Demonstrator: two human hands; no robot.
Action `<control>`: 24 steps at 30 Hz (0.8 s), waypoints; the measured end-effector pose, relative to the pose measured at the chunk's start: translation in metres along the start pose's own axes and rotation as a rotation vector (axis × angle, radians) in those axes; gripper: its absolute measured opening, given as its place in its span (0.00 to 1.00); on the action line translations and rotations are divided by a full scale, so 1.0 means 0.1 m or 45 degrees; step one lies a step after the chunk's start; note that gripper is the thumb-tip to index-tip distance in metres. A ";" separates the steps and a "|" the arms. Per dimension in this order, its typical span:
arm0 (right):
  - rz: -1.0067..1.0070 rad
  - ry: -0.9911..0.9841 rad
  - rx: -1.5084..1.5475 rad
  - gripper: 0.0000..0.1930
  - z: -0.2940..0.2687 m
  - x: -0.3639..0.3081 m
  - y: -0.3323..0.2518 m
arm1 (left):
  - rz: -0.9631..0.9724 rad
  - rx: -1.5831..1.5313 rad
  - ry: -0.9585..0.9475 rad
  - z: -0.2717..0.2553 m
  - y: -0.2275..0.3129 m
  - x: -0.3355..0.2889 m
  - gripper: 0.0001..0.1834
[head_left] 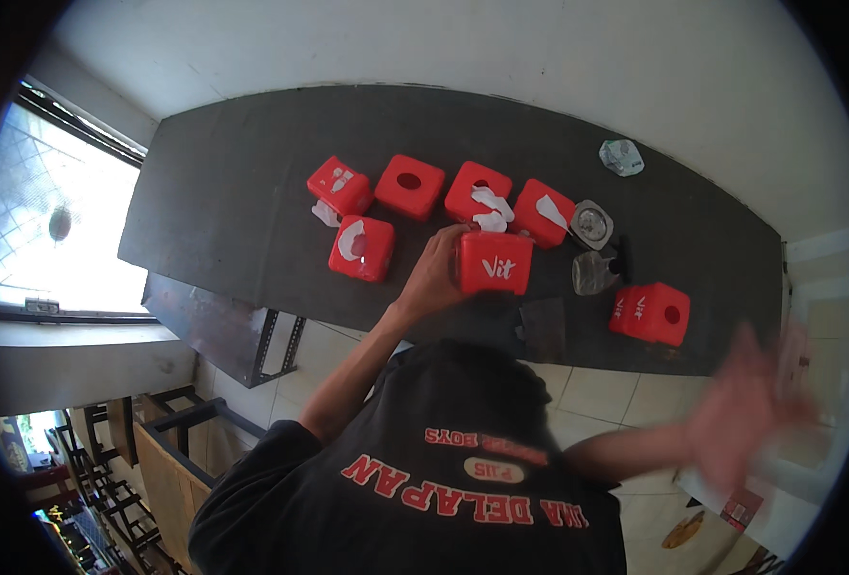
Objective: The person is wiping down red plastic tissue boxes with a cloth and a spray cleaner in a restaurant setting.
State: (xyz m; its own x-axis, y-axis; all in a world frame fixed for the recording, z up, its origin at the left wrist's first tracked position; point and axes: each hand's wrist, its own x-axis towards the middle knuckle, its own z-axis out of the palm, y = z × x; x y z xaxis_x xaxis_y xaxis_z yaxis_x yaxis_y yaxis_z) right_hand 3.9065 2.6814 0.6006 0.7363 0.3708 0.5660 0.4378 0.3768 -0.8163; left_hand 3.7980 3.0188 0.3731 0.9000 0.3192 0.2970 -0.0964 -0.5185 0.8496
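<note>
My left hand grips the left side of a red tissue box with white lettering, near the front middle of the dark table. Far out to the right, my right hand is smeared by motion, beyond the table's front right corner; its fingers cannot be read. Behind the held box are a red box with white tissue sticking out and another with a tissue tip showing. To the left stand a red box with a bare round hole, a tilted red box and a red box with tissue.
On the right of the dark table lie a square silver-rimmed dish, a clear bottle with a black top, red boxes and a crumpled plastic pack. A dark flat piece lies at the front edge.
</note>
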 end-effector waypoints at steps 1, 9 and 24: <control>-0.055 0.028 0.069 0.54 -0.01 0.06 0.03 | -0.009 -0.020 0.009 0.01 -0.01 -0.01 0.52; 1.125 -0.233 -0.830 0.25 0.20 -1.11 2.48 | 0.008 0.112 -0.070 0.07 0.02 -0.06 0.54; 1.014 0.004 -1.256 0.29 0.01 -1.68 2.82 | 0.017 0.168 -0.173 0.22 -0.30 -0.30 0.52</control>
State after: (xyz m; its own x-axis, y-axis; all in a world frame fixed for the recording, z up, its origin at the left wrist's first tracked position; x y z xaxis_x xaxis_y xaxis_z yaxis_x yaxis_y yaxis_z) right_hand 3.9051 2.7263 0.2757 0.9725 0.2004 -0.1188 0.0707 -0.7401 -0.6688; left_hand 3.7833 3.0079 0.3291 0.9490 0.2062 0.2385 -0.0601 -0.6243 0.7788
